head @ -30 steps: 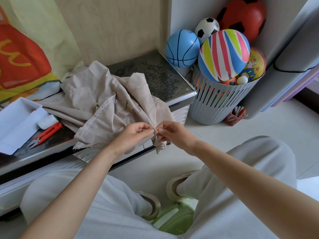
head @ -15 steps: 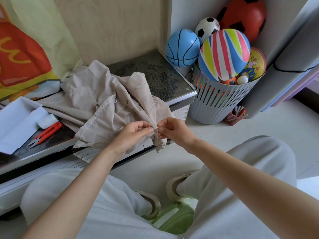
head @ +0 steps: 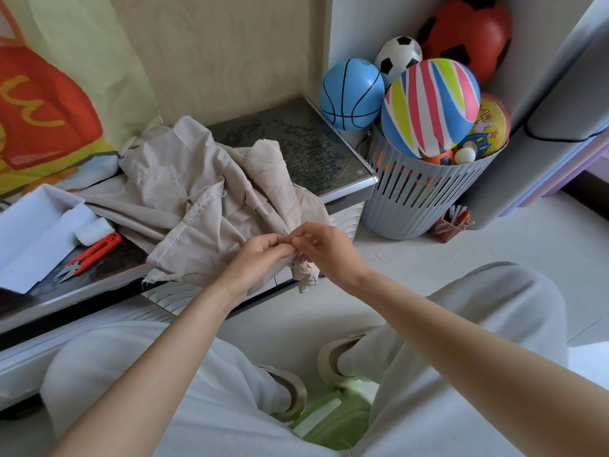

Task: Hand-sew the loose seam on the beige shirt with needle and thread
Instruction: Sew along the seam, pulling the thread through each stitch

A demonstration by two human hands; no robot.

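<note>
Head view: beige shirt [head: 184, 199] pinched by both hands at the front edge

At nine o'clock, on the dark worktop [head: 313, 150], a white open box [head: 36, 222]. Just beside it toward three o'clock, a small white roll [head: 93, 229] and red thread snips [head: 99, 250], blades pointing toward seven o'clock. Behind these, at ten o'clock, a bag [head: 49, 103] printed red and yellow, leaning on the wall.

Centre: beige shirt crumpled in a heap on the worktop, stitched hem running toward seven o'clock, one end spilling over the front edge at five o'clock of the heap. Left hand [head: 257, 262] at that edge, fingers curled and grasping a fold of the shirt between thumb and fingertips. Right hand [head: 329, 252] touching it from three o'clock, thumb and forefinger clenched on the same fold, remaining fingers loosely bent. Thin dark sliver [head: 284, 231] poking up at twelve o'clock of the meeting fingertips, too small to tell whether a needle. Tail of cloth hanging below the two hands.

At two o'clock, on the floor against the worktop's end, a grey slatted basket [head: 421, 206] heaped with balls: blue, black-and-white, striped, red.
</note>
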